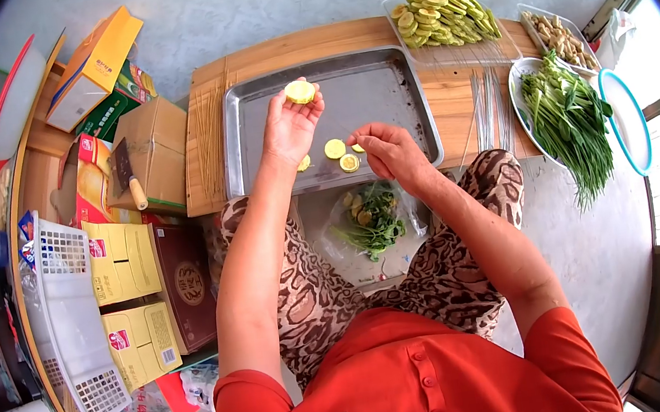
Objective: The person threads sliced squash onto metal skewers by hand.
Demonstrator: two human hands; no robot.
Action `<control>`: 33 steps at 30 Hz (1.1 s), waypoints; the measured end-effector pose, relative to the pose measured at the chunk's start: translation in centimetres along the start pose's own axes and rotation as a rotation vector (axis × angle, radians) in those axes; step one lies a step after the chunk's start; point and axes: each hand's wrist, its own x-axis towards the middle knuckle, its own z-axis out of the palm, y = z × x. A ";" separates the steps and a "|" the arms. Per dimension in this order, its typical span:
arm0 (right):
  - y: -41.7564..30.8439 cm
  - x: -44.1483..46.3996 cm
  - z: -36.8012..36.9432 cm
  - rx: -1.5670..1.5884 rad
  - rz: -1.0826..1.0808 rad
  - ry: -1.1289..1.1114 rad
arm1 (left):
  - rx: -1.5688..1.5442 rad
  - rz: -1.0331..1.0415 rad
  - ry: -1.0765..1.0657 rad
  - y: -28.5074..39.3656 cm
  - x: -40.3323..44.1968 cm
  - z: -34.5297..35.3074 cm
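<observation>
My left hand (295, 127) is raised over the left part of a grey metal tray (249, 100), its fingers around a round yellow-green vegetable slice (300, 91). Over the tray's front right part, my right hand (391, 149) has thumb and index finger pinched together; what they hold, if anything, is too small to tell. Beside it lie pale round slices (335, 149) on the tray, one with a darker ring (349, 162). Another slice is partly hidden behind the right fingers, and one more lies near my left wrist.
Thin wooden sticks (210, 138) lie left of the tray, metal skewers (492, 109) right of it. A container of green slices (447, 17), a bowl of leafy greens (558, 101) and a box of ginger-like pieces (562, 40) stand right. Cardboard boxes (156, 150) stand left; a bag of greens (374, 221) sits below.
</observation>
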 end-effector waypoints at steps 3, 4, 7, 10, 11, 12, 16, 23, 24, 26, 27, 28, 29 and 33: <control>0.1 0.1 0.2 0.017 -0.011 0.012 | -0.007 0.007 -0.006 -0.2 -0.1 0.2; 0.1 0.1 0.3 0.025 -0.016 0.022 | -0.010 0.010 -0.011 -0.2 -0.1 0.3; 0.1 0.1 0.5 0.046 -0.015 0.026 | -0.012 0.021 -0.011 -0.3 -0.2 0.4; 0.1 0.2 0.7 0.059 -0.021 0.029 | -0.014 0.006 -0.028 -0.3 -0.2 0.4; 0.2 0.2 0.7 0.059 -0.020 0.028 | -0.014 0.007 -0.027 -0.4 -0.4 0.6; 0.3 0.3 0.7 0.079 -0.011 0.036 | 0.010 -0.010 -0.037 -0.7 -0.5 0.8; 0.5 0.8 0.7 0.144 -0.006 0.049 | 0.026 -0.042 -0.028 -1.5 -0.9 1.4; 0.2 1.0 1.3 0.134 -0.033 0.046 | -0.066 0.046 -0.041 -0.9 -0.2 0.7; 0.2 0.9 1.5 0.131 -0.034 0.037 | -0.112 0.064 -0.029 -0.6 -0.1 0.7; 0.2 0.8 1.5 0.126 -0.033 0.022 | -0.158 0.085 -0.033 -0.4 -0.2 0.7; 0.2 0.8 1.5 0.145 -0.024 0.026 | -0.159 0.087 -0.032 -0.3 -0.2 0.8; 0.2 0.8 1.5 0.164 -0.016 0.031 | -0.154 0.089 -0.030 -0.3 -0.2 0.8; 0.3 0.8 1.5 0.164 -0.015 0.031 | -0.148 0.091 -0.029 -0.3 -0.2 0.8; 0.2 0.8 1.4 0.156 -0.022 0.023 | -0.116 0.109 -0.040 -0.3 -0.3 1.0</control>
